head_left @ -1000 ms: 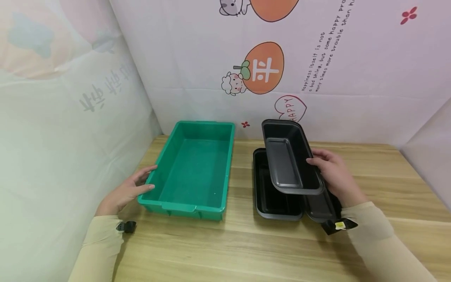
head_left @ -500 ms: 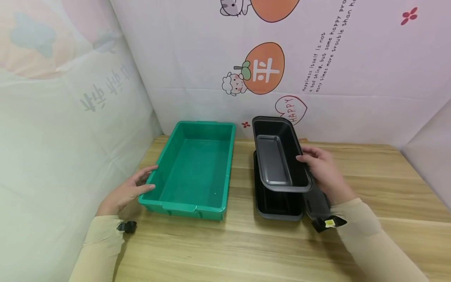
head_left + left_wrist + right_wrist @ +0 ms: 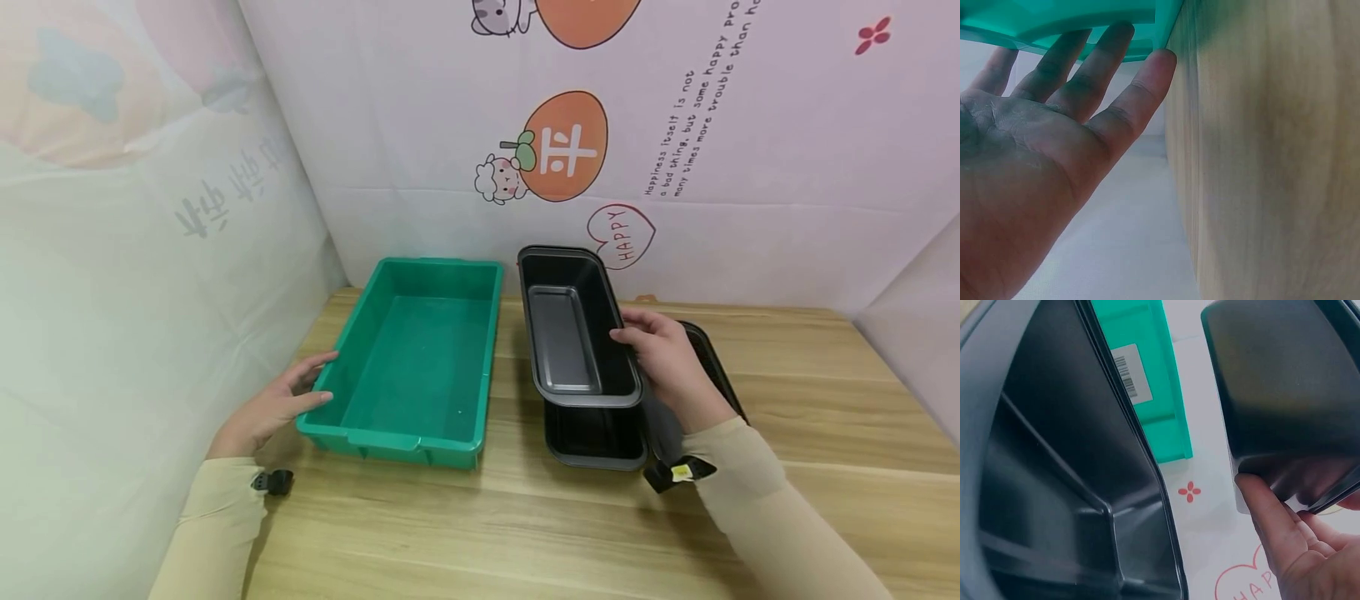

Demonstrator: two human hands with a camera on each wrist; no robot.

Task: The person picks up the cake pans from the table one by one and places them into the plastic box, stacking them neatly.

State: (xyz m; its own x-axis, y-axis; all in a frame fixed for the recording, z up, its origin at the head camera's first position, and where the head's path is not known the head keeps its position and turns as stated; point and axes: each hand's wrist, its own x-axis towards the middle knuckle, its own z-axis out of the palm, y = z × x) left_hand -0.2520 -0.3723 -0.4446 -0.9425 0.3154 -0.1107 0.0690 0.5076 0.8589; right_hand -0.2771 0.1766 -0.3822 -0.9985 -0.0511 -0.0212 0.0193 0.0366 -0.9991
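Observation:
My right hand [image 3: 671,367] pinches the right rim of a black loaf pan [image 3: 562,342], thumb on the inside. This pan is raised and tilted, its hollow facing me. Under it on the table stands a second loaf pan [image 3: 596,437], its far part hidden. A third dark pan [image 3: 708,354] lies to the right, mostly covered by my right hand and wrist. My left hand [image 3: 258,412] touches the left side of a green plastic tray [image 3: 480,367]. In the left wrist view its fingers [image 3: 1094,78] stretch straight against the tray's outer wall. Nothing lies in the tray.
The wooden table [image 3: 420,533] carries all of this. A white printed cloth [image 3: 420,125] stands behind it, and another cloth wall [image 3: 172,317] rises close to my left arm. A label with a barcode [image 3: 1132,375] shows on the tray's outside.
My right hand has carried the loaf pan leftward, towards the tray. More of the third pan shows right of my hand. My left hand and the tray stay put.

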